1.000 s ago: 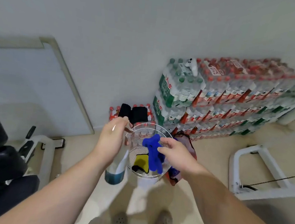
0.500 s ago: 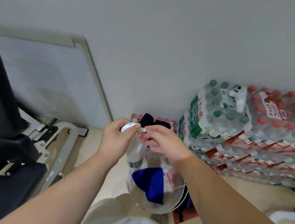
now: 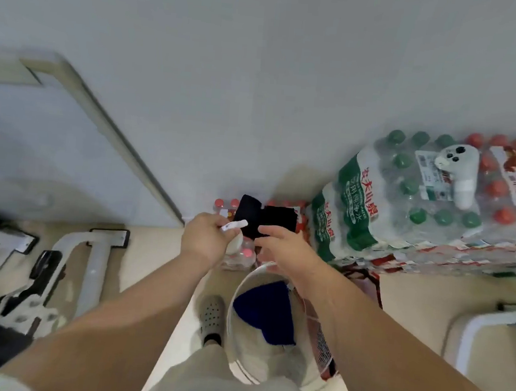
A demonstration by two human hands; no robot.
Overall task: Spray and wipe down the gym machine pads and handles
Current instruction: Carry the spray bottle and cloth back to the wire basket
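- Since the frame half a second earlier, the right hand [image 3: 286,250] has parted from the spray bottle [image 3: 234,225]. Its fingertips then touched the bottle's head; a small gap now separates them.
- The basket [image 3: 239,290] sits lower in the view than before, and a shoe [image 3: 212,314] has come into view beside it.
- The left hand [image 3: 204,240] grips the spray bottle at its neck, fingers curled round it. The white trigger head projects to the right from between thumb and forefinger. Most of the bottle body is hidden behind the hand.
- The right hand has its forefinger stretched towards the bottle head and the remaining fingers bent downward. The basket rim meets the underside of this hand; whether the hand grips the rim cannot be told.
- A blue cloth [image 3: 263,314] lies inside the basket, below the right forearm.
- Two black cloths [image 3: 264,219] rest on a low pack of red-capped bottles against the wall, just beyond both hands.
- Stacked water bottle packs [image 3: 374,211] stand to the right, with a white handheld device [image 3: 460,172] lying on top.
- A white machine frame [image 3: 95,262] lies on the floor to the left, well apart from the spray bottle and the blue cloth.
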